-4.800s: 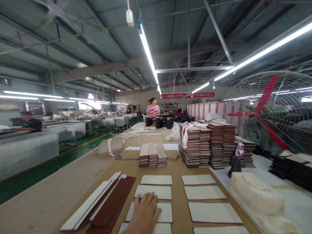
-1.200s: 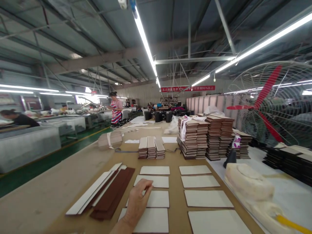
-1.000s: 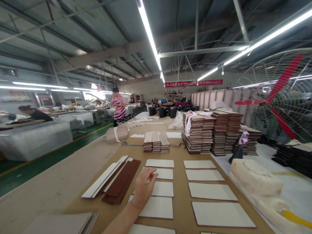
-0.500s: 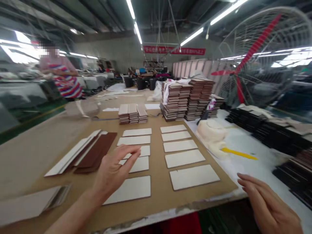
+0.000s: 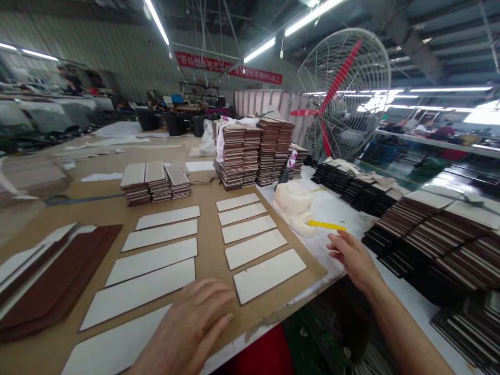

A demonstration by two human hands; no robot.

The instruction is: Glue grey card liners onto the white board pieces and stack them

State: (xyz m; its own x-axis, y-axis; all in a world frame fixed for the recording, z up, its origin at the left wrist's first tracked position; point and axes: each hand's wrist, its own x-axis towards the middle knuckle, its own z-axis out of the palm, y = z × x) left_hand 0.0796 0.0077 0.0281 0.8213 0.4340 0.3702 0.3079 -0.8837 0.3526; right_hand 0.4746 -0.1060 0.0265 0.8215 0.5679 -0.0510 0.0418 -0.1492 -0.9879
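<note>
— Ten white panels (image 5: 255, 249) lie in two columns on the desk (image 5: 156, 148); tall stacks (image 5: 250, 156) stand behind. Grips?
— I see my left grip (image 5: 191, 325) flat, empty, by the nearest panels; right grip (image 5: 351, 255) open, empty.

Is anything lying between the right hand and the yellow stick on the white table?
Nothing visible does. Only bare white table lies between the right hand and the yellow stick. The cream pad sits beyond the stick, at its far end.

Factory hall: corrugated wall (image 5: 117, 57), red banner (image 5: 228, 68), fluorescent tube lights (image 5: 156, 22), large caged fan (image 5: 344, 94), long tabletop (image 5: 117, 156).
</note>
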